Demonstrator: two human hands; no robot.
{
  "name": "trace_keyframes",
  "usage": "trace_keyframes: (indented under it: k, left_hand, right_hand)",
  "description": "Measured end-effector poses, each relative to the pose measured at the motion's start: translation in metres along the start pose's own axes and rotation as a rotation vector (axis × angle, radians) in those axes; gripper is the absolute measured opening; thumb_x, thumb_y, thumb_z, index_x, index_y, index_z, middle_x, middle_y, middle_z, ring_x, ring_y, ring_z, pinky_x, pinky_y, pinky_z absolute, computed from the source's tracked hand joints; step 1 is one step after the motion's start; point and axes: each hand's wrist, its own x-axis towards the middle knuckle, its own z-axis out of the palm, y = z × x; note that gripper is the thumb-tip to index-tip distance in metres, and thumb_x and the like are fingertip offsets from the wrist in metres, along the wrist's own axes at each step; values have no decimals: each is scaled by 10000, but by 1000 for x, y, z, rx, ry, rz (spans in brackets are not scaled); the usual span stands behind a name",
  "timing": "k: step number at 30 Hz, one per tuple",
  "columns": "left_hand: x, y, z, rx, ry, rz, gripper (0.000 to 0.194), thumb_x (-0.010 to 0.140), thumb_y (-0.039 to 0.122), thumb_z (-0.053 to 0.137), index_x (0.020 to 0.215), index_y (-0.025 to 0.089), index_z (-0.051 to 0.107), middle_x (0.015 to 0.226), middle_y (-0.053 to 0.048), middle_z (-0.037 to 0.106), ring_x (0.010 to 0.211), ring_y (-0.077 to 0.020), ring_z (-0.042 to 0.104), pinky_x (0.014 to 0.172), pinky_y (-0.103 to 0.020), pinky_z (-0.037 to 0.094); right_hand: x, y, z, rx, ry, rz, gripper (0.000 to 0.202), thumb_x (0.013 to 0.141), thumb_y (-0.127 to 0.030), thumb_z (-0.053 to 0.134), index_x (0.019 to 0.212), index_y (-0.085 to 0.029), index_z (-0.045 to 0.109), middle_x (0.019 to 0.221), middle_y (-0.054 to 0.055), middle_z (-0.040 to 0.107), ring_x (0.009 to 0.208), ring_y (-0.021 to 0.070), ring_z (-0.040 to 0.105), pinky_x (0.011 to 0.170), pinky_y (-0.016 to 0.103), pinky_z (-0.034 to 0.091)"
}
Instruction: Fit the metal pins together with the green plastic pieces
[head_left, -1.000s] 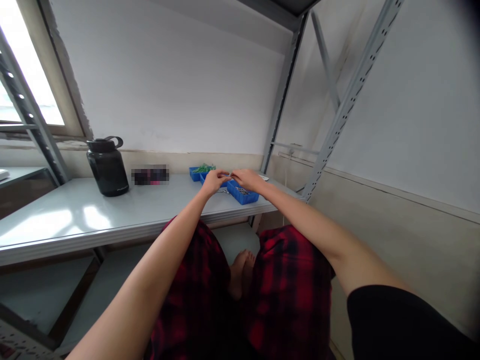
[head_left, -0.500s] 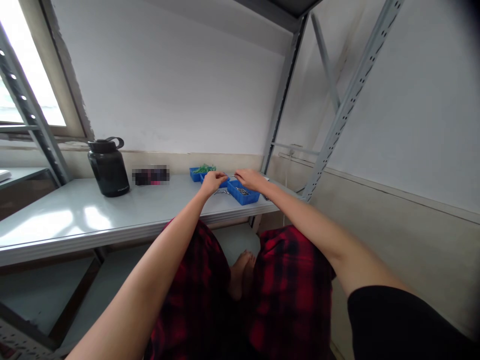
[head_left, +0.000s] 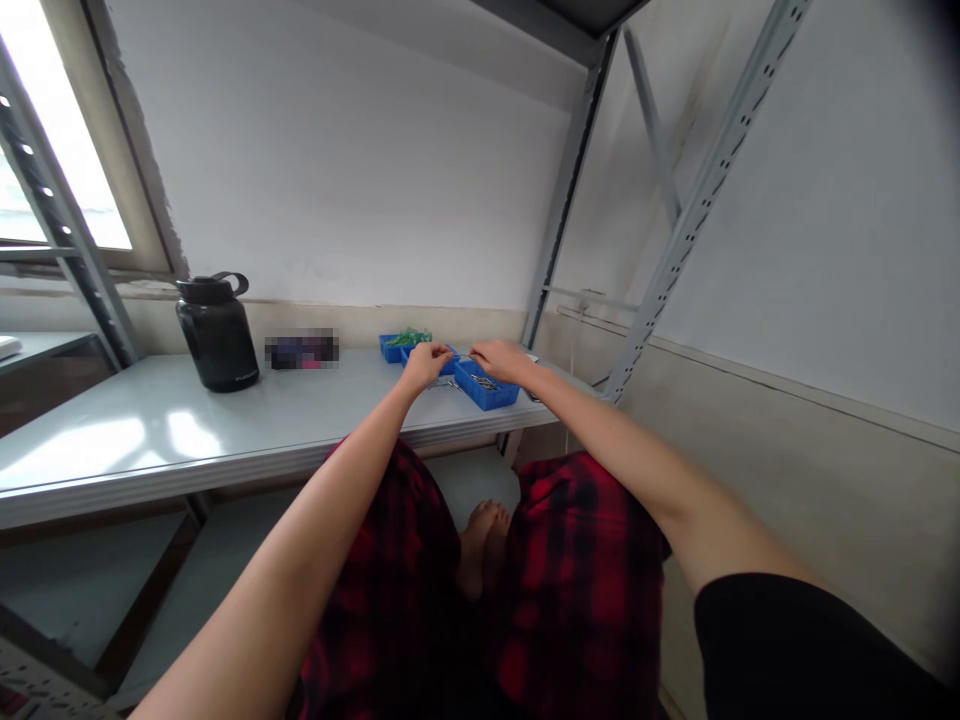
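Noted: left hand (head_left: 426, 366) and right hand (head_left: 501, 361) have parted slightly, fingertips pinched narrow, exposing a thin piece (head_left: 464, 356) between them (material unclear), near the front blue tray (head_left: 489, 397). Both ends appear supported.

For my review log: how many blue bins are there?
3: back-left bin, with green pieces; middle bin, partly behind the left hand; front-right bin, with metal pieces. More may be hidden.
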Motion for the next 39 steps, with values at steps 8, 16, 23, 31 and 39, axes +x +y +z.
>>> trace_keyframes:
  k: [8,16,23,31,39]
  left_hand:
    - [-1,-15,3,276,-69,3,198,880,207,555,926,174,745,1016,-121,751,992,-260,675,888,-323,504]
    - [-2,-43,12,726,-318,-145,246,815,155,594,994,186,760,1195,-196,682,1123,-317,624,912,-379,500]
    - [8,-47,21,793,-382,-204,219,816,151,612,962,142,775,1076,-259,713,1076,-360,669,899,-447,509]
    - [14,-54,27,837,-400,-214,299,857,162,588,1105,135,753,1104,-246,717,1086,-341,674,899,-417,526]
    - [14,-53,18,892,-430,-262,380,887,146,546,1242,116,679,1218,-236,683,1126,-326,664,917,-378,527]
  right_hand:
    - [-3,-1,-3,-79,-73,153,324,990,-225,418,1028,-137,727,1027,171,745,875,247,693,701,280,448]
    - [-5,8,16,-177,-237,287,291,884,-166,539,1066,-115,760,1077,230,730,917,303,723,720,330,519]
    - [-2,9,23,-141,-247,276,252,890,-172,574,1043,-130,769,1073,221,740,943,302,727,758,344,542]
    - [2,1,15,-124,-335,296,276,879,-171,584,1085,-130,763,1124,202,732,961,289,719,752,316,545]
    - [0,0,-4,-96,-305,352,326,924,-183,525,1173,-118,726,1210,199,702,1012,270,702,777,281,513]
